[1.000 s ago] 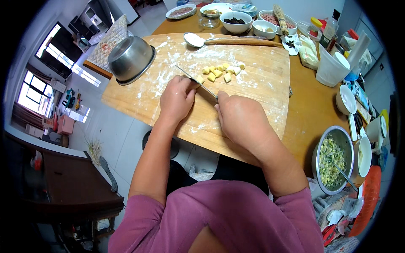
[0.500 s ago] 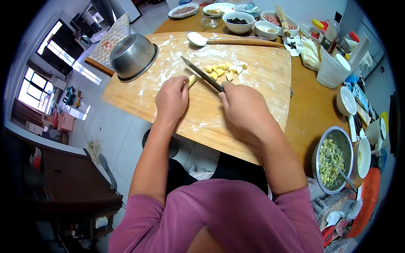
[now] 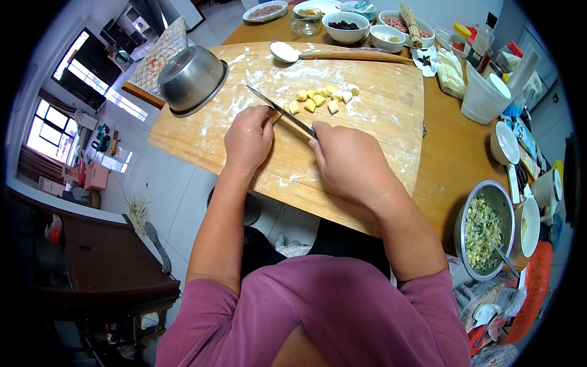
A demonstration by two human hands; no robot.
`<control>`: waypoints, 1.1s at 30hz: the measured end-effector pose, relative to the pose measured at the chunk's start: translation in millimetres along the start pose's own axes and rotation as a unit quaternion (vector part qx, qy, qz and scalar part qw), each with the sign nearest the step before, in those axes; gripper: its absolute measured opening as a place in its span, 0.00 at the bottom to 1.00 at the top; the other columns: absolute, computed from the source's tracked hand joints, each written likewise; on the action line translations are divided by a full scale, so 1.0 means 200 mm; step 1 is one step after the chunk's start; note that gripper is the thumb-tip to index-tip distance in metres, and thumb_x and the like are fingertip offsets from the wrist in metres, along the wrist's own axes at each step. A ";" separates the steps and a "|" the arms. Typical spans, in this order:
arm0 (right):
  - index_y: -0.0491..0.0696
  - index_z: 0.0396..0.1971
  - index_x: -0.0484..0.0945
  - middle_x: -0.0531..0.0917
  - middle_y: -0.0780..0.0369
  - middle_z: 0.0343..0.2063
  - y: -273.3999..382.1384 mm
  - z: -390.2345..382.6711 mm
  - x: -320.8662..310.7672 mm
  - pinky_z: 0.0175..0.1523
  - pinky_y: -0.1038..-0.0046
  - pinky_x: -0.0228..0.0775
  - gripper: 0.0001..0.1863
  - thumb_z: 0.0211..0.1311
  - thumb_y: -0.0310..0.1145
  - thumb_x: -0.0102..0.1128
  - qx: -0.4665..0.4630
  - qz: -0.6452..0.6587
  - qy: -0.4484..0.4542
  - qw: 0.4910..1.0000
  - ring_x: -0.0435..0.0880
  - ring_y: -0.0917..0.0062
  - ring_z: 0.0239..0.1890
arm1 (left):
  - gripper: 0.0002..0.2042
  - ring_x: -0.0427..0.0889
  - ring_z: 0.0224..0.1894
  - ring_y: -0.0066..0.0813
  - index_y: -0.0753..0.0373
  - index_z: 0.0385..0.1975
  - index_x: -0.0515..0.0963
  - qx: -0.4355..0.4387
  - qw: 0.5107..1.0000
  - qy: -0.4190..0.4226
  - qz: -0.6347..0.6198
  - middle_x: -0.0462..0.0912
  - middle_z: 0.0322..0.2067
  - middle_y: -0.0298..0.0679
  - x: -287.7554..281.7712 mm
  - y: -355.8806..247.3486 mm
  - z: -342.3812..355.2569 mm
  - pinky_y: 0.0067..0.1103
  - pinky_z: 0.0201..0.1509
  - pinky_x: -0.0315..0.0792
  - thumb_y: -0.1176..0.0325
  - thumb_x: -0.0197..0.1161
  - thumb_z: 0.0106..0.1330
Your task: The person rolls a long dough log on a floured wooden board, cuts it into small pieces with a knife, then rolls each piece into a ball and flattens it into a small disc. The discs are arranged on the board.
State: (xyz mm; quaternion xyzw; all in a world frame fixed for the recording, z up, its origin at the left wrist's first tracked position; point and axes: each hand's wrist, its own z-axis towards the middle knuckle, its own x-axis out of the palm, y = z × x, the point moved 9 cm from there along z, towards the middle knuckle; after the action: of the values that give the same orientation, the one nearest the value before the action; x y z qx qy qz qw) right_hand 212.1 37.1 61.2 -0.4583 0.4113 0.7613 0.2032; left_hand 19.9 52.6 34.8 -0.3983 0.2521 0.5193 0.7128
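Observation:
On the floured wooden board, my right hand is closed on a knife angled toward the upper left, its blade over a pale dough strip. My left hand, fingers curled, holds the strip just left of the blade and partly hides it. Several small yellow cut pieces lie loosely grouped beyond the knife. An upturned steel bowl sits at the board's left end. Along the back edge lie a white scoop of flour and a long wooden rolling pin.
Bowls of dark food and pink meat line the back. A plastic container, bottles and bags crowd the right, with a steel bowl of chopped greens nearer me. A quilted mat is at left; tiled floor shows below.
Since half a second ago the knife has shifted left and back over the strip. My left hand has moved slightly up the board, still holding the strip; my right hand follows the knife.

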 end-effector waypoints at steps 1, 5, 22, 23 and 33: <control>0.41 0.40 0.80 0.87 0.50 0.28 0.00 0.00 0.00 0.42 0.53 0.81 0.12 0.76 0.36 0.56 -0.004 -0.002 -0.003 1.000 0.89 0.52 0.34 | 0.07 0.86 0.45 0.50 0.61 0.43 0.86 0.000 1.000 0.000 -0.001 0.86 0.40 0.46 0.00 0.00 0.00 0.37 0.48 0.79 0.71 0.65 0.69; 0.41 0.41 0.80 0.88 0.50 0.29 0.03 -0.02 0.04 0.42 0.53 0.81 0.10 0.75 0.33 0.56 -0.001 -0.005 0.014 1.000 0.89 0.52 0.35 | 0.06 0.85 0.45 0.51 0.62 0.42 0.86 -0.009 0.999 0.021 0.025 0.85 0.39 0.47 0.01 0.01 0.01 0.38 0.48 0.78 0.71 0.65 0.69; 0.42 0.45 0.86 0.90 0.49 0.38 -0.01 0.11 0.04 0.50 0.56 0.83 0.13 0.70 0.29 0.55 0.048 -0.049 0.067 0.995 0.91 0.56 0.43 | 0.08 0.85 0.43 0.48 0.65 0.42 0.83 0.041 0.996 -0.021 -0.080 0.85 0.39 0.46 -0.04 -0.03 -0.09 0.33 0.49 0.80 0.75 0.70 0.64; 0.42 0.45 0.85 0.90 0.49 0.37 -0.01 0.08 -0.01 0.50 0.55 0.82 0.13 0.74 0.33 0.55 0.054 -0.036 0.038 0.997 0.91 0.55 0.43 | 0.08 0.85 0.43 0.47 0.67 0.41 0.83 0.054 0.995 -0.019 -0.086 0.84 0.39 0.48 -0.05 -0.04 -0.09 0.33 0.49 0.80 0.76 0.70 0.63; 0.41 0.40 0.80 0.87 0.48 0.30 0.04 -0.05 -0.07 0.46 0.50 0.78 0.14 0.77 0.38 0.54 -0.016 0.009 0.031 0.999 0.87 0.48 0.37 | 0.06 0.83 0.43 0.51 0.66 0.38 0.83 0.038 0.994 -0.034 -0.100 0.84 0.38 0.48 -0.03 -0.01 -0.10 0.38 0.49 0.78 0.74 0.69 0.63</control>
State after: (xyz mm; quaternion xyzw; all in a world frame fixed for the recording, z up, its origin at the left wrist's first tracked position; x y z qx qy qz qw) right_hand 218.6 24.8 74.2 -0.4813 0.4096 0.7547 0.1762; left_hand 21.2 31.7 28.9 -0.3762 0.2067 0.4487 0.7838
